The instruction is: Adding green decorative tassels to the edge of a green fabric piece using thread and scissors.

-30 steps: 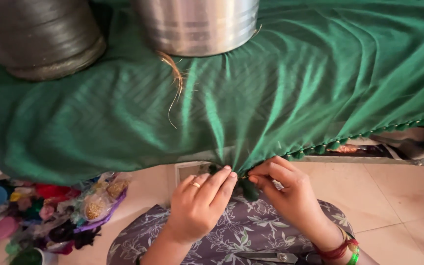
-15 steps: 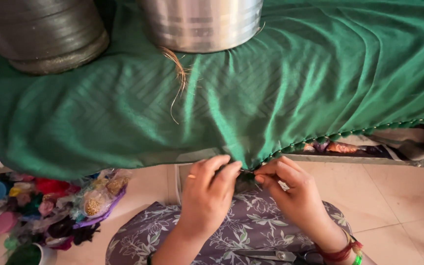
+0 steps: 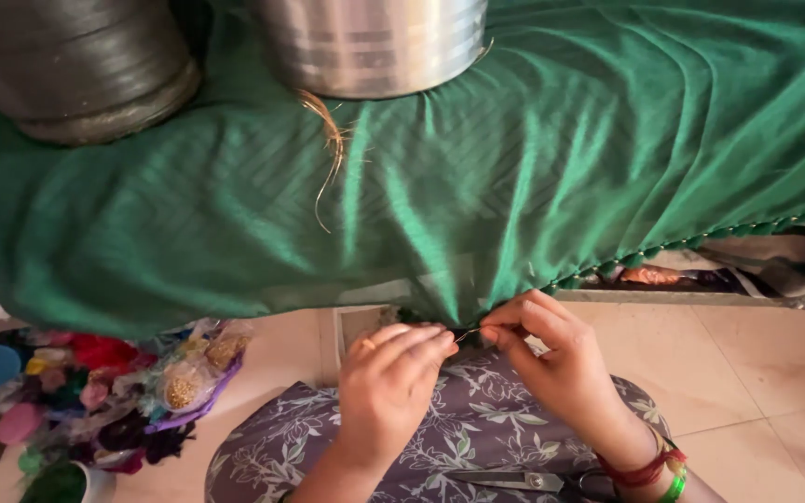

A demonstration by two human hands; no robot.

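**stitchfan:** Cloth (image 3: 533, 186) edge is where it's all happening. Nearest the camera there are scissors (image 3: 514, 481) lying on the lap, untouched. Just past them both hands meet at the hem: left hand (image 3: 386, 391) has its fingertips pinched shut on the gathered edge, and right hand (image 3: 552, 368) has its grip closed on a thin needle (image 3: 467, 333) that points across to the left fingers.

**beadbox:** Different from a second ago?

**stitchfan:** Yep. A second back the hands were bunched on a dark tassel at the hem, with no needle showing. Half a second back they'd drawn apart a bit. Now the needle is out in the gap between them, so I'd reckon a stitch at that spot is in hand rather than just fiddling with the fold.

**beadbox:** Where's the cloth sitting?

**stitchfan:** Draped over a bench, hanging off the near side, with a row of little green tassels (image 3: 663, 250) along the hem to the right. A bag of beads and bits (image 3: 95, 391) sits on the floor to the left. Farther back, two metal pots (image 3: 375, 42) stand on the cloth, and some loose gold thread (image 3: 328, 140) trails from under the middle one.
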